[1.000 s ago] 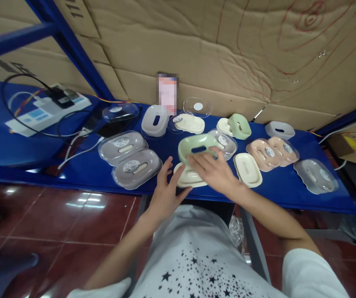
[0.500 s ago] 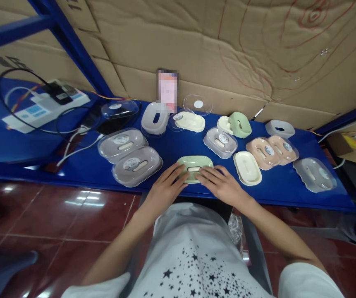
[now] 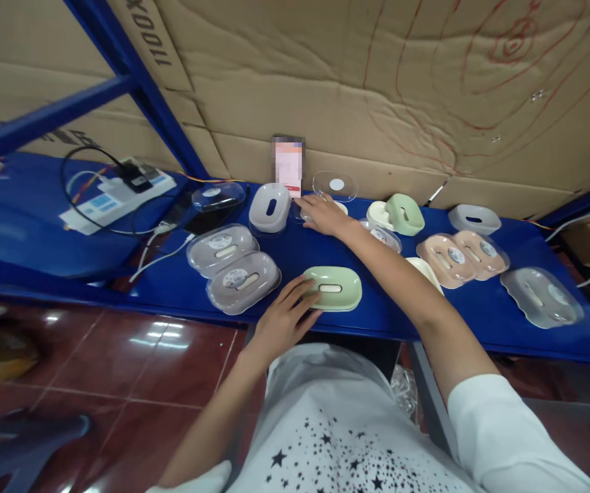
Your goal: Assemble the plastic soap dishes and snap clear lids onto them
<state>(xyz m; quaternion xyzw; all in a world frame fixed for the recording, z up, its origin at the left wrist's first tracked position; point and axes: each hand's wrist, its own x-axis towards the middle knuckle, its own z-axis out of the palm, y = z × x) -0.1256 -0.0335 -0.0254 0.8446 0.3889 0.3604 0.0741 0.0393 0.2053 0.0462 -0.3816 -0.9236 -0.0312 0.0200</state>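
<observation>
A green soap dish with a cream insert (image 3: pixel 334 288) rests near the front edge of the blue shelf (image 3: pixel 325 246). My left hand (image 3: pixel 284 318) lies on its left end, fingers spread. My right hand (image 3: pixel 321 213) reaches to the back of the shelf, fingers stretched over a cream tray under a clear lid, beside a clear lid with a white sticker (image 3: pixel 335 185) and a grey dish (image 3: pixel 270 207). My right forearm hides part of a clear-lidded dish (image 3: pixel 384 235) and a cream tray (image 3: pixel 427 270).
Two grey lidded dishes (image 3: pixel 233 267) lie at the left, pink dishes (image 3: pixel 459 253) and a clear one (image 3: pixel 541 296) at the right. A phone (image 3: pixel 288 164) leans on the cardboard wall. A power strip with cables (image 3: pixel 120 192) sits at far left.
The green dish was set down onto the cream tray near the front edge. My right hand then left it and reached to the back of the shelf; my left hand stays on it.
</observation>
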